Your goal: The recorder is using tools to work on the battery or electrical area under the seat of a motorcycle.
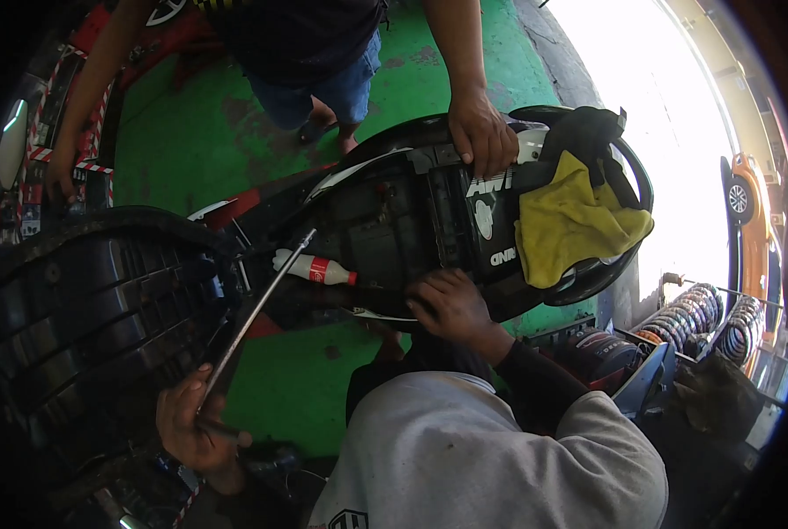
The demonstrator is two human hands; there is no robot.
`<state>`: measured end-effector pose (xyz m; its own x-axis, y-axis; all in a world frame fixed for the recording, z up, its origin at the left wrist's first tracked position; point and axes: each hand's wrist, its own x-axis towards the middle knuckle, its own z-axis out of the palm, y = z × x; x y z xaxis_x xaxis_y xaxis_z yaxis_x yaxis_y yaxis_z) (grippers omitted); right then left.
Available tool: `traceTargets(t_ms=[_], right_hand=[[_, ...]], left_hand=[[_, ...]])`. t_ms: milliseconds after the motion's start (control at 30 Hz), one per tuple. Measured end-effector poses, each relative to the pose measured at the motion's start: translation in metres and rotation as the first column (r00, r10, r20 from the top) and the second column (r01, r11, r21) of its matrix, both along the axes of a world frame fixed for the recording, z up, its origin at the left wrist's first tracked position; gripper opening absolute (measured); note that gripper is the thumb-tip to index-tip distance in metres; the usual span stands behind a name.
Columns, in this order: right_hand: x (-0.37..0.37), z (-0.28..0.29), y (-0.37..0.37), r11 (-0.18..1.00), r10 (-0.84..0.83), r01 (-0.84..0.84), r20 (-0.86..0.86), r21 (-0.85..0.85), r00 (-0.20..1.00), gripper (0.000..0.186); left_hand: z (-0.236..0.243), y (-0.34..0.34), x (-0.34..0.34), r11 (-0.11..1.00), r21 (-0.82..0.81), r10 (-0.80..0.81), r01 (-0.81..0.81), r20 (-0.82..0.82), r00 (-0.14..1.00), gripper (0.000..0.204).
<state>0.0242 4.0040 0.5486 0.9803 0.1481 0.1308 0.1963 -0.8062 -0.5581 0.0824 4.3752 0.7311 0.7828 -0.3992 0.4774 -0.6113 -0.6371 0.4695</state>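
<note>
My left hand is closed round the crossbar of a T-handle socket wrench. Its long shiny shaft slants up and right, the tip over the open underseat bay of a motorcycle. Curled over the near edge of that body is my right hand; the fingertips are partly hidden. A small plastic bottle with a red label and red cap lies in the bay, beside the shaft. To the left, the raised seat shows its black ribbed underside.
Across the motorcycle stands another person, one hand on the tail. A yellow cloth and a black glove lie on the rear. Coil springs hang at the right. Green floor shows around the bike.
</note>
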Motion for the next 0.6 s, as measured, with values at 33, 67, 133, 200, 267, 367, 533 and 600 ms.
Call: traceTargets(t_ms=[33,67,133,200,267,367,533,600], right_hand=[[0.001,0.004,0.0,1.0,-0.002,0.002,-0.029,0.014,1.0,0.018],[0.003,0.007,-0.002,1.0,-0.004,0.005,-0.057,0.027,0.998,0.019],[0.012,0.007,-0.007,0.996,0.008,-0.003,-0.057,0.092,0.998,0.019],[0.028,0.01,-0.013,0.988,0.02,-0.011,-0.06,0.155,0.998,0.019],[0.058,0.025,-0.022,0.987,0.022,-0.021,-0.003,0.161,1.0,0.02],[0.108,0.041,-0.035,0.994,0.021,-0.031,0.092,0.109,0.996,0.022],[0.199,0.042,-0.041,0.996,0.086,-0.081,0.14,-0.041,0.986,0.029],[0.23,0.031,-0.041,0.992,0.117,-0.109,0.139,-0.065,0.983,0.033]], left_hand=[[0.003,-0.007,0.008,0.999,0.051,0.003,-0.004,0.026,1.0,0.023],[0.005,-0.015,0.017,0.995,0.102,0.004,-0.009,0.052,0.999,0.022],[0.001,-0.029,0.035,0.993,0.114,0.025,-0.036,0.094,0.995,0.026],[-0.004,-0.043,0.052,0.99,0.125,0.046,-0.062,0.134,0.99,0.029],[-0.005,-0.055,0.066,0.987,0.144,0.046,-0.069,0.16,0.986,0.03],[-0.009,-0.069,0.082,0.984,0.146,0.081,-0.102,0.145,0.986,0.029],[-0.019,-0.065,0.099,0.977,0.156,0.121,-0.144,0.152,0.981,0.029],[-0.022,-0.06,0.1,0.975,0.162,0.127,-0.152,0.151,0.98,0.029]])
